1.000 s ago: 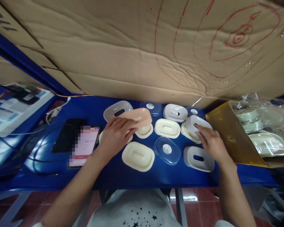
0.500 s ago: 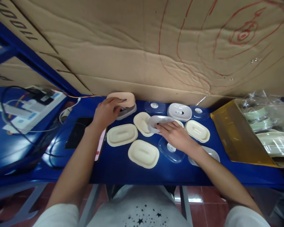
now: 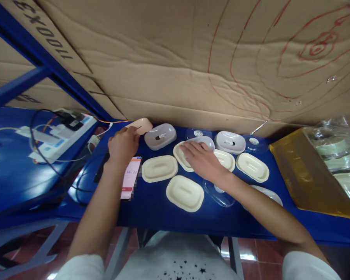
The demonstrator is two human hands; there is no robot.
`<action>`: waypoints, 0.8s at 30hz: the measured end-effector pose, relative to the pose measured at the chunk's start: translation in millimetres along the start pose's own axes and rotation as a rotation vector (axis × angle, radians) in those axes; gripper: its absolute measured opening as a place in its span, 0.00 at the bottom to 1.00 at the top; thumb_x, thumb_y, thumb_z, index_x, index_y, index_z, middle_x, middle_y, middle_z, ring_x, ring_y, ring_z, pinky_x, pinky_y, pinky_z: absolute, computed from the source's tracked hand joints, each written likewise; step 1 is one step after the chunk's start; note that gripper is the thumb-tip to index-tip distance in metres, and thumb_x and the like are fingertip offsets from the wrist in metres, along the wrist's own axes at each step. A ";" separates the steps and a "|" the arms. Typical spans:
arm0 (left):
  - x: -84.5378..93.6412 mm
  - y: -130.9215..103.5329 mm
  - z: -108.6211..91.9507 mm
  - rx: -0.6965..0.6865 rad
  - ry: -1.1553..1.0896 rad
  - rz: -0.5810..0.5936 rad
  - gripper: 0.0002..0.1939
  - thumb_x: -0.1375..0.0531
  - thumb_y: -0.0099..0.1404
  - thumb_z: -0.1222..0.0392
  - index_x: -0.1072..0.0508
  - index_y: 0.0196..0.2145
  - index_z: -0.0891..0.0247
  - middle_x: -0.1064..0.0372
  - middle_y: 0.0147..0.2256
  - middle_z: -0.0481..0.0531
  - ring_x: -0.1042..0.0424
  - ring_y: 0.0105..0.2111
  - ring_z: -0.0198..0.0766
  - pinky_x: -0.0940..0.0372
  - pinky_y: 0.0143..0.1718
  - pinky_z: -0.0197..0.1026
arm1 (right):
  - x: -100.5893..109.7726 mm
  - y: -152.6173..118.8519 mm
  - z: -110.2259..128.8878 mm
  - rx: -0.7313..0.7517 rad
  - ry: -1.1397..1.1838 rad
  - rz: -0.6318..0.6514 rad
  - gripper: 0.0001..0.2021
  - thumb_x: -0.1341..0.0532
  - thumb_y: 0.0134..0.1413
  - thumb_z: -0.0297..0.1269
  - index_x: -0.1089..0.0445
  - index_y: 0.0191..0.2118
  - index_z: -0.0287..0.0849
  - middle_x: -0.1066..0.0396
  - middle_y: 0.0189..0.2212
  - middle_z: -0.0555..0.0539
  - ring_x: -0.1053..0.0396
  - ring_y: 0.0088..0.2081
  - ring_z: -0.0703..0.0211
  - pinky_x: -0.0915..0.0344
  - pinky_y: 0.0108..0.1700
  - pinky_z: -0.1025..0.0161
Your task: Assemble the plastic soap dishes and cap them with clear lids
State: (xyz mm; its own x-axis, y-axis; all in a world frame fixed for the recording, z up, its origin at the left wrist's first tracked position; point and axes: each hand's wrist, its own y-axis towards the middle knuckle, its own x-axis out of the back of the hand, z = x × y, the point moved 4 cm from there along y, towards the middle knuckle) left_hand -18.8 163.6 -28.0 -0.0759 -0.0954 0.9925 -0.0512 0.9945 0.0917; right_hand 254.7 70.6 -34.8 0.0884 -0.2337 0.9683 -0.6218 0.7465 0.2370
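Observation:
At the back left, my left hand (image 3: 124,144) grips a peach oval dish (image 3: 143,125), its fingers closed over the near side. Just right of it stands a grey oval dish (image 3: 160,137) with a dark slot and a label inside. My right hand (image 3: 202,161) reaches over the middle, with a fingertip inside another grey dish (image 3: 207,143), which it appears to hold; its other fingers cover part of a cream oval tray (image 3: 179,156). Two more cream trays (image 3: 160,168) (image 3: 185,193) lie nearer me. A clear lid (image 3: 221,196) is partly under my right wrist.
Toward the back right are a grey dish (image 3: 230,142), clear lids (image 3: 255,143) and a cream tray (image 3: 252,167). A cardboard box (image 3: 297,171) of bagged trays stands at the right. On the left lie a phone (image 3: 131,179), power strip (image 3: 61,142) and cables.
My left hand has moved left with the peach dish, off the grey dish beneath it, which now shows fully. My right hand has shifted the other grey dish slightly farther back. The view has turned left.

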 end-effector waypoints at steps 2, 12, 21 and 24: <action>-0.1 4.8 1.9 0.005 0.002 0.002 0.20 0.45 0.75 0.58 0.27 0.61 0.62 0.25 0.58 0.68 0.23 0.55 0.62 0.30 0.50 0.57 | -3.7 25.3 10.6 0.067 0.013 -0.016 0.25 0.51 0.74 0.24 0.38 0.72 0.35 0.35 0.72 0.38 0.38 0.70 0.45 0.43 0.68 0.47; -7.1 6.9 11.1 -0.109 -0.026 0.068 0.21 0.44 0.73 0.60 0.24 0.60 0.61 0.24 0.59 0.64 0.22 0.54 0.60 0.27 0.50 0.54 | -15.0 97.9 -11.2 0.046 0.101 0.079 0.14 0.46 0.77 0.31 0.23 0.56 0.41 0.18 0.49 0.42 0.25 0.53 0.47 0.37 0.57 0.48; -2.2 -63.1 -49.8 -0.647 -0.201 -0.021 0.21 0.47 0.80 0.51 0.27 0.63 0.59 0.28 0.64 0.61 0.30 0.65 0.56 0.36 0.66 0.58 | 62.7 -38.1 -53.6 -0.215 0.068 -0.057 0.17 0.47 0.79 0.41 0.23 0.58 0.45 0.18 0.49 0.43 0.24 0.49 0.46 0.35 0.55 0.46; -5.6 -95.9 -88.1 -0.846 -0.253 -0.036 0.24 0.44 0.80 0.48 0.31 0.68 0.56 0.33 0.67 0.62 0.31 0.65 0.55 0.35 0.65 0.58 | 73.0 -97.9 -50.2 -0.302 0.112 -0.138 0.14 0.44 0.78 0.43 0.23 0.57 0.48 0.17 0.47 0.46 0.23 0.47 0.49 0.33 0.53 0.48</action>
State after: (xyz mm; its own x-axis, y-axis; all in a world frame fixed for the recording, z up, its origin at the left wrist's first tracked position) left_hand 74.3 72.7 -35.3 -0.3120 -0.0343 0.9495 0.6887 0.6803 0.2509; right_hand 361.1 11.7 16.7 0.2512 -0.2879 0.9241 -0.3408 0.8673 0.3628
